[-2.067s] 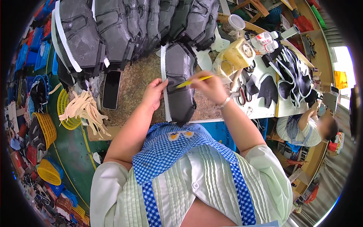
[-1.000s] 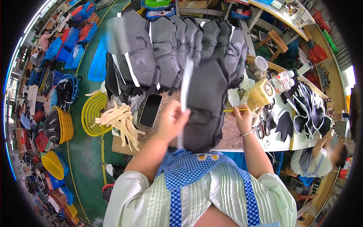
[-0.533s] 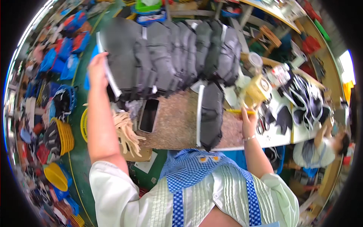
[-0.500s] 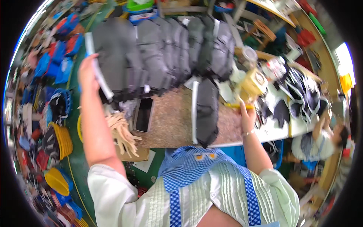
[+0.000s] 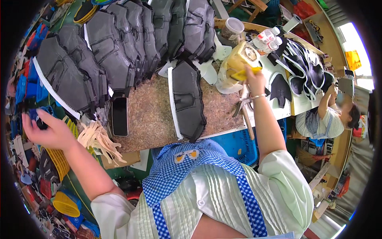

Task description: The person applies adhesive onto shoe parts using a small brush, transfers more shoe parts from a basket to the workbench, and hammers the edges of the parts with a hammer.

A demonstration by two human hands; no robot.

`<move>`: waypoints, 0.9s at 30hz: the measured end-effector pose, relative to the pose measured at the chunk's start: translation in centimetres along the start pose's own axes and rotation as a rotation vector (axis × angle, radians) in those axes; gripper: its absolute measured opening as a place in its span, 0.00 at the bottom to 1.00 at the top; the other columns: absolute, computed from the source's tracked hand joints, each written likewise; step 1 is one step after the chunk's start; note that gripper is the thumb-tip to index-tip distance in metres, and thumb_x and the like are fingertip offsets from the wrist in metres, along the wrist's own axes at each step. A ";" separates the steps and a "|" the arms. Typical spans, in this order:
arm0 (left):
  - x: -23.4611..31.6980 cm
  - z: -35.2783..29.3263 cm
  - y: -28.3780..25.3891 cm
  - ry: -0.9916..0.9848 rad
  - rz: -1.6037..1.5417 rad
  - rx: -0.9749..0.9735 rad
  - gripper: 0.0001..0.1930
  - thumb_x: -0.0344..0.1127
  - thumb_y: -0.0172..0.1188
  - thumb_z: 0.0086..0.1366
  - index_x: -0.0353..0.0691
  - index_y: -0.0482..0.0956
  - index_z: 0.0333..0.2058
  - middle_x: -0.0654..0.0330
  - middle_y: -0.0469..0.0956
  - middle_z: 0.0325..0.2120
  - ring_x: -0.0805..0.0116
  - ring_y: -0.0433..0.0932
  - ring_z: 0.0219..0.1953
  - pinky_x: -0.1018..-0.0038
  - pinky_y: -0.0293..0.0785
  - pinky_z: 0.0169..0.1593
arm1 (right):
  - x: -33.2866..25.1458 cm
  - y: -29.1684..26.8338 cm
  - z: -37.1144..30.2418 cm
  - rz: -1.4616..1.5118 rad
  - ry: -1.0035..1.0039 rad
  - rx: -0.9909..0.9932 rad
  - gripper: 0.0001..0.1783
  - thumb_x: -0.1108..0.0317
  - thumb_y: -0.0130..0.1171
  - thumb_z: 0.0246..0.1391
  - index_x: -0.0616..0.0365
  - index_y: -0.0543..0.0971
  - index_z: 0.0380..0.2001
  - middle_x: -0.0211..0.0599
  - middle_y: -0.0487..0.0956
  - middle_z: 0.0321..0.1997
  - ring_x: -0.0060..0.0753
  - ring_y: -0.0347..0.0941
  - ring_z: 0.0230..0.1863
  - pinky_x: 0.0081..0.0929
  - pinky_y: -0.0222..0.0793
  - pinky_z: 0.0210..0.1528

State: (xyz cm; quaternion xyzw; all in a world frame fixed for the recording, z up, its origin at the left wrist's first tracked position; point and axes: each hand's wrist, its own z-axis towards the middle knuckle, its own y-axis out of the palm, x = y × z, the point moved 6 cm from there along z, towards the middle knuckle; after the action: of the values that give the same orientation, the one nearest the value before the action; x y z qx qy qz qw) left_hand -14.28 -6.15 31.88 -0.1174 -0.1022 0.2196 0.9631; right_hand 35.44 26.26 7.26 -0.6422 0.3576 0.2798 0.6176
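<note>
My left hand is stretched out to the far left, open, just below the end of a fanned row of grey shoe-upper pieces. One grey shoe-upper piece with a white edge lies alone on the brown worktop in front of me. My right hand reaches right and holds a yellow brush at a yellow glue pot.
A dark phone lies on the worktop beside a pile of pale strips. Bottles and black cut pieces sit at the right. Another person works at the far right. Yellow baskets and a blue crate stand below.
My left hand carried a grey piece off the worktop to the left end of the row and let it go. A fresh piece lies in front of me. My right hand moved to the glue pot.
</note>
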 end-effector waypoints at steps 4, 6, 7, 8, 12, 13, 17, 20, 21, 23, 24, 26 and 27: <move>11.4 -11.3 2.3 0.027 -0.681 -0.677 0.17 0.26 0.58 0.57 0.32 0.69 0.45 0.48 0.74 0.40 0.53 0.72 0.45 0.63 0.68 0.50 | 4.3 -2.0 -1.4 0.280 0.157 -0.126 0.17 0.59 0.62 0.51 0.65 0.78 0.26 0.32 0.77 0.17 0.21 0.70 0.13 0.20 0.62 0.15; 14.1 -20.1 4.2 -0.249 -0.820 -1.003 0.21 0.29 0.60 0.57 0.34 0.68 0.49 0.50 0.72 0.46 0.55 0.72 0.48 0.66 0.68 0.50 | -1.6 1.5 -5.0 0.183 0.009 -0.279 0.12 0.62 0.58 0.57 0.61 0.74 0.30 0.28 0.73 0.17 0.17 0.66 0.14 0.14 0.59 0.16; 14.4 -24.8 5.1 -0.521 -0.825 -1.139 0.23 0.32 0.62 0.57 0.33 0.66 0.50 0.50 0.71 0.47 0.57 0.71 0.49 0.66 0.68 0.51 | -3.5 4.0 -6.5 0.235 -0.015 -0.403 0.11 0.63 0.59 0.56 0.61 0.74 0.33 0.29 0.75 0.20 0.17 0.71 0.19 0.13 0.64 0.21; 14.6 -28.4 6.2 -0.689 -0.803 -1.189 0.26 0.35 0.63 0.58 0.32 0.65 0.51 0.48 0.71 0.46 0.59 0.72 0.48 0.67 0.69 0.49 | -5.4 6.3 -7.8 0.246 -0.206 -0.479 0.11 0.64 0.59 0.56 0.62 0.74 0.33 0.29 0.76 0.22 0.18 0.73 0.21 0.13 0.66 0.23; 17.4 -35.3 9.2 -1.377 -0.918 -1.399 0.22 0.32 0.65 0.56 0.31 0.68 0.46 0.53 0.78 0.35 0.65 0.78 0.35 0.72 0.74 0.38 | -8.5 10.2 -7.0 0.087 -0.556 -0.373 0.12 0.63 0.62 0.53 0.62 0.75 0.29 0.33 0.78 0.20 0.19 0.72 0.18 0.19 0.67 0.22; 17.8 -35.4 9.5 -1.327 -0.910 -1.417 0.17 0.29 0.65 0.56 0.31 0.72 0.42 0.57 0.79 0.31 0.70 0.78 0.31 0.75 0.74 0.35 | -8.2 10.6 -6.4 0.085 -0.554 -0.377 0.12 0.63 0.62 0.53 0.62 0.75 0.29 0.33 0.78 0.20 0.19 0.72 0.18 0.19 0.67 0.22; 17.7 -35.7 9.0 -1.277 -0.922 -1.418 0.14 0.28 0.63 0.57 0.32 0.73 0.41 0.59 0.79 0.31 0.72 0.77 0.30 0.76 0.73 0.35 | -7.3 10.0 -7.2 0.138 -0.326 -0.422 0.12 0.64 0.61 0.53 0.63 0.74 0.29 0.34 0.78 0.19 0.19 0.74 0.19 0.18 0.68 0.22; 17.9 -36.6 8.8 -1.496 -1.048 -1.365 0.13 0.27 0.63 0.56 0.34 0.73 0.40 0.61 0.79 0.31 0.74 0.76 0.30 0.77 0.72 0.35 | -3.2 8.5 -11.0 -0.029 -0.341 -0.547 0.11 0.65 0.60 0.54 0.63 0.74 0.28 0.31 0.77 0.16 0.17 0.75 0.19 0.15 0.67 0.20; 18.0 -36.6 8.7 -1.511 -1.103 -1.284 0.12 0.26 0.64 0.56 0.34 0.74 0.39 0.62 0.78 0.31 0.75 0.76 0.31 0.77 0.72 0.36 | -2.0 8.2 -13.2 -0.029 -0.326 -0.666 0.11 0.65 0.60 0.54 0.62 0.73 0.27 0.31 0.76 0.15 0.17 0.75 0.18 0.15 0.67 0.20; 18.2 -36.0 8.4 -1.560 -1.195 -1.105 0.14 0.29 0.66 0.54 0.36 0.74 0.38 0.60 0.78 0.31 0.73 0.75 0.32 0.77 0.71 0.37 | -1.7 7.6 -15.2 0.003 -0.252 -0.749 0.12 0.64 0.60 0.53 0.62 0.73 0.25 0.30 0.75 0.14 0.17 0.74 0.17 0.17 0.67 0.19; 17.9 -37.2 8.4 -1.577 -1.181 -1.112 0.14 0.29 0.66 0.54 0.36 0.74 0.38 0.60 0.78 0.31 0.73 0.75 0.32 0.77 0.71 0.37 | -1.6 7.6 -14.4 -0.056 -0.137 -0.751 0.13 0.63 0.61 0.54 0.63 0.74 0.26 0.30 0.75 0.14 0.17 0.73 0.16 0.18 0.67 0.18; 16.4 -37.4 8.5 -0.988 -0.861 -1.052 0.18 0.32 0.69 0.51 0.36 0.74 0.40 0.57 0.77 0.30 0.67 0.75 0.30 0.74 0.70 0.36 | -3.9 7.2 -12.6 -0.046 -0.014 -0.573 0.13 0.63 0.61 0.54 0.63 0.75 0.27 0.31 0.76 0.15 0.18 0.72 0.16 0.17 0.68 0.19; 16.6 -35.9 8.4 -0.761 -0.735 -1.047 0.22 0.34 0.71 0.48 0.36 0.74 0.41 0.54 0.75 0.28 0.61 0.74 0.28 0.71 0.70 0.35 | -3.0 7.5 -11.4 0.152 -0.053 -0.468 0.13 0.63 0.61 0.54 0.64 0.75 0.27 0.32 0.77 0.16 0.18 0.72 0.16 0.17 0.68 0.20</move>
State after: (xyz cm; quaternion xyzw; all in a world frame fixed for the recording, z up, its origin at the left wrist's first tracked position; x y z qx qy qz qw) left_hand 5.90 2.13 -2.18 -0.4349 -0.5527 -0.1686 0.6907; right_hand 26.70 15.37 6.20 -0.7314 0.3140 0.4176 0.4383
